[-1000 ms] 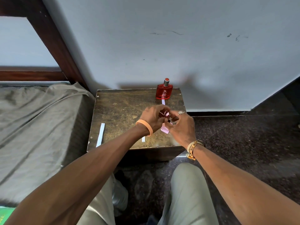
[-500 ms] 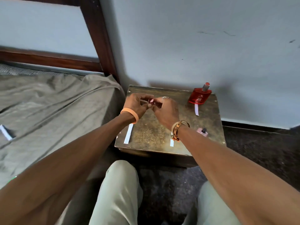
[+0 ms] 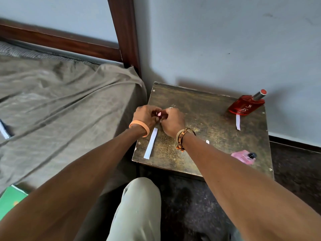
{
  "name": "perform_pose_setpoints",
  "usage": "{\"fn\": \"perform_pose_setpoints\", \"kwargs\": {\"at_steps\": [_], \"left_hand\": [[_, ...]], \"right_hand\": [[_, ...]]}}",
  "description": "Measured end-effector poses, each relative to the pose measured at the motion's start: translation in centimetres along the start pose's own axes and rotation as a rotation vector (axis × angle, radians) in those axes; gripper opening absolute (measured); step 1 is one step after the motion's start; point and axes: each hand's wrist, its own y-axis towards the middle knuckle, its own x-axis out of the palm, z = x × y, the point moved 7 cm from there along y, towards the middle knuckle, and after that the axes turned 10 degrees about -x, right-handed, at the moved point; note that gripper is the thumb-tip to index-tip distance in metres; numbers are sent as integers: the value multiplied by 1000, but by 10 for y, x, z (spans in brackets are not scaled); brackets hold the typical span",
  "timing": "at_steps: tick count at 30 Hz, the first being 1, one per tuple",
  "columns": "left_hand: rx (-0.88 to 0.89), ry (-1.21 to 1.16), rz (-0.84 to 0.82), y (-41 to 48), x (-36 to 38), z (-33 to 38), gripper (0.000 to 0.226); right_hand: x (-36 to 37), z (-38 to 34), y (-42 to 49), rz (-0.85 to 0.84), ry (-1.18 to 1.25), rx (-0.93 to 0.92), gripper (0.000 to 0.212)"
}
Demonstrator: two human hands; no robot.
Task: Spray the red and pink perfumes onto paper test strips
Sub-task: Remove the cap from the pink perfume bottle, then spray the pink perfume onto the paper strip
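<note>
Worn dark wooden bedside table [image 3: 217,129], scuffed and mottled with ochre patches, stands against a pale blue-grey wall beside a bed draped in crumpled olive-grey cloth [image 3: 69,101]. Over its left part the left hand [image 3: 145,115] and right hand [image 3: 173,121] are pressed together, fingers of both curled round a small glossy pinkish piece [image 3: 159,114] (probably the pink bottle's cap, though too little shows to be sure).

Just below the hands lies a thin white paper test strip [image 3: 150,143], flat and slightly angled. Far to the right of the hands, by the wall, stands the flat-shouldered red glass perfume bottle [image 3: 246,106] with a silvery collar, and a second white paper strip [image 3: 238,122] touches its base. The translucent pink perfume bottle [image 3: 243,156], its black sprayer bare, sits just beside the right forearm near the table's front edge.

As I judge it, the main risk is that forearm: a sweep to the right could knock the small pink bottle off the edge. The smooth little piece could slip from the fingertips and roll away. The strip under the hands is light enough for a wrist to brush it to the floor.
</note>
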Motion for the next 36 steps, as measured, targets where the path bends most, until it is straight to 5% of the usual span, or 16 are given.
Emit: {"fn": "perform_pose_setpoints", "kwargs": {"at_steps": [6, 12, 20, 32, 36], "left_hand": [[-21, 21, -27, 3, 1, -3, 36], [3, 96, -15, -8, -4, 13, 71], [299, 99, 254, -63, -6, 77, 49], [185, 302, -242, -105, 119, 116, 17], [126, 442, -289, -101, 143, 105, 38]], "right_hand": [[1, 3, 0, -14, 6, 2, 24], [-17, -6, -16, -3, 47, 1, 24], [-89, 35, -63, 221, 6, 100, 42], [-99, 114, -121, 377, 241, 374, 27], [-88, 123, -127, 360, 263, 406, 29]]}}
